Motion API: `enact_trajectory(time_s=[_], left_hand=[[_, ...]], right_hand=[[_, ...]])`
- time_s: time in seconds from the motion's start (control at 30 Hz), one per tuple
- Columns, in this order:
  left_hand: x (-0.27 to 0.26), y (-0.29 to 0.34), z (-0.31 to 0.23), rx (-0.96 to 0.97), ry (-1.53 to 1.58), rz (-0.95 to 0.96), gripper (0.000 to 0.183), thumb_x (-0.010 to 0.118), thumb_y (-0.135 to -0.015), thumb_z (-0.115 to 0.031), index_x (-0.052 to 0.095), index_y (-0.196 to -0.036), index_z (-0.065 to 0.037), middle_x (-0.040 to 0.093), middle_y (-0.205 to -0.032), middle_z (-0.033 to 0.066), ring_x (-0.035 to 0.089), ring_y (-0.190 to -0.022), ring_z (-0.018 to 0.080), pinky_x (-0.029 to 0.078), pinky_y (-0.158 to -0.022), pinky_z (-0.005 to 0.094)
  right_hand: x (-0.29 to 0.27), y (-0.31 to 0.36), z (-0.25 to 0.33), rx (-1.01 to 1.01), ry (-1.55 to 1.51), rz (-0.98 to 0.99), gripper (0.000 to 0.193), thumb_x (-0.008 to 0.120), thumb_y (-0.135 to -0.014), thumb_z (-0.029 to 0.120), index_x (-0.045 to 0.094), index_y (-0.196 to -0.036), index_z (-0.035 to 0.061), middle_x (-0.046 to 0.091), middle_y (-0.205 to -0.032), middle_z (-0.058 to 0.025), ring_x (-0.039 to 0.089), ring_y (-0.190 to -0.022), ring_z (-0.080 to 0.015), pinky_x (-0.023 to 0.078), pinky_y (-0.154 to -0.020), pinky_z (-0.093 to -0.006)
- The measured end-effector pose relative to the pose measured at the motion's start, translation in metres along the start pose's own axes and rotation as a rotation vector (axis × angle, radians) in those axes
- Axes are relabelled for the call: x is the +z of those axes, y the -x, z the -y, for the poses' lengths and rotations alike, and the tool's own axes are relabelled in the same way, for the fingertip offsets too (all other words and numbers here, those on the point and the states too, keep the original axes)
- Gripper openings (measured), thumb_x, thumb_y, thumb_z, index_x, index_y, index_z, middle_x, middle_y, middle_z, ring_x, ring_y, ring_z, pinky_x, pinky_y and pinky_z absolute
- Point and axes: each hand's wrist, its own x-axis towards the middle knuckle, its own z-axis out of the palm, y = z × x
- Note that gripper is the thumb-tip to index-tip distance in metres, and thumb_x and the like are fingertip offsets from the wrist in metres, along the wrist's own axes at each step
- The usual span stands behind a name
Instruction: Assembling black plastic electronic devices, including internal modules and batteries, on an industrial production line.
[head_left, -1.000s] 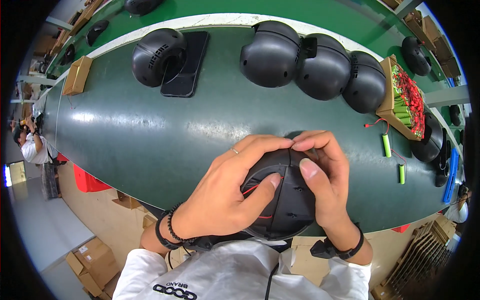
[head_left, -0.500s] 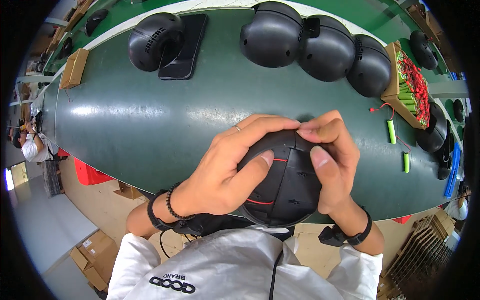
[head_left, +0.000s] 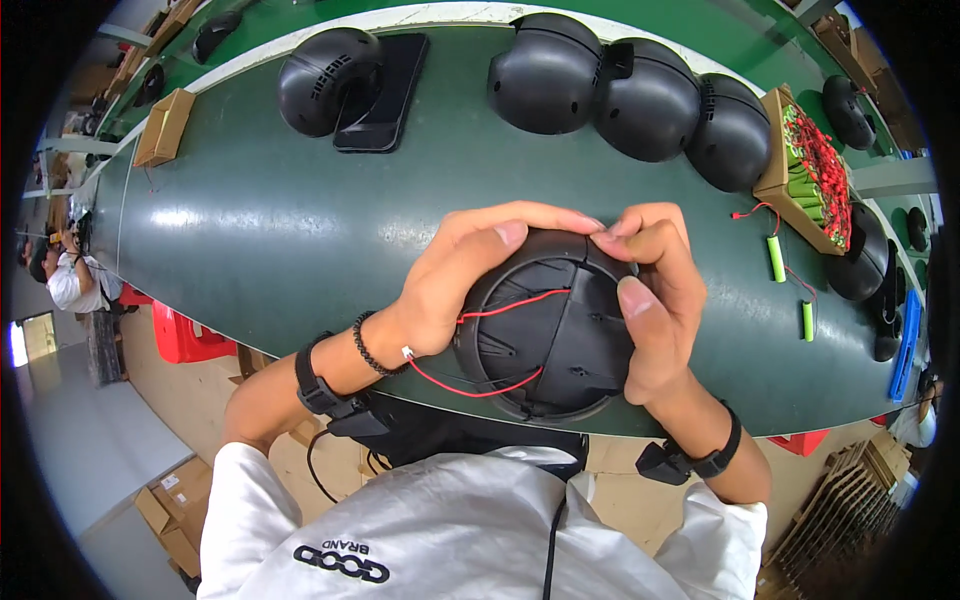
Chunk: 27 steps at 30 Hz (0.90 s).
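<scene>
Between my hands is a round black plastic shell (head_left: 570,345), its hollow inner side facing up, near the table's front edge. Two red-and-black wires (head_left: 470,392) come out of its inside; one ends in a small white plug beside my left wrist. My left hand (head_left: 445,270) grips the shell's left and far rim, its thumb on the upper left edge. My right hand (head_left: 660,305) is closed round the right side, thumb on the rim and fingertips curled at the far edge. Both hands' fingertips meet near a seam there.
Three black domed shells (head_left: 645,100) stand in a row at the back. Farther left, another shell (head_left: 325,85) sits beside a dark phone-like slab (head_left: 390,100). A cardboard box (head_left: 775,190) holds green batteries with red leads; two loose batteries (head_left: 776,258) lie nearby. A blue strip (head_left: 905,345) lies far right.
My left thumb has moved from inside the shell up to its rim. The wires, partly covered before, now show, with one hanging out on the left. The shell has shifted slightly away from me.
</scene>
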Motion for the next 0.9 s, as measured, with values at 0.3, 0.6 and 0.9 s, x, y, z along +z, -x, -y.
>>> enact_trajectory(time_s=[0.3, 0.6, 0.9], left_hand=[[-0.001, 0.0, 0.008, -0.032, 0.046, -0.114, 0.066, 0.033, -0.107, -0.039, 0.065, -0.138, 0.011, 0.068, -0.141, 0.025, 0.065, -0.131, 0.0321, 0.047, -0.118, 0.0434], [-0.006, -0.001, 0.012, 0.068, 0.044, -0.082, 0.068, 0.028, -0.11, -0.041, 0.063, -0.141, 0.009, 0.067, -0.142, 0.0235, 0.064, -0.132, 0.0326, 0.046, -0.119, 0.045], [-0.007, 0.005, 0.007, 0.145, -0.105, 0.009, 0.066, 0.028, -0.115, -0.04, 0.058, -0.149, 0.009, 0.061, -0.152, 0.0224, 0.059, -0.141, 0.0306, 0.042, -0.123, 0.0431]], right_hand=[[-0.002, -0.001, 0.002, -0.063, 0.067, -0.024, 0.035, 0.059, -0.094, 0.024, 0.071, -0.104, -0.0066, 0.06, -0.108, -0.0181, 0.059, -0.098, -0.0258, 0.048, -0.09, -0.0363], [0.003, 0.011, 0.031, 0.066, 0.182, 0.027, 0.039, 0.076, -0.096, 0.01, 0.07, -0.133, -0.0004, 0.07, -0.128, -0.0184, 0.071, -0.121, -0.0304, 0.053, -0.106, -0.0377], [0.012, 0.013, 0.037, 0.249, 0.02, 0.023, 0.046, 0.083, -0.092, 0.016, 0.063, -0.13, -0.0017, 0.074, -0.12, -0.0165, 0.073, -0.116, -0.0267, 0.055, -0.103, -0.0378]])
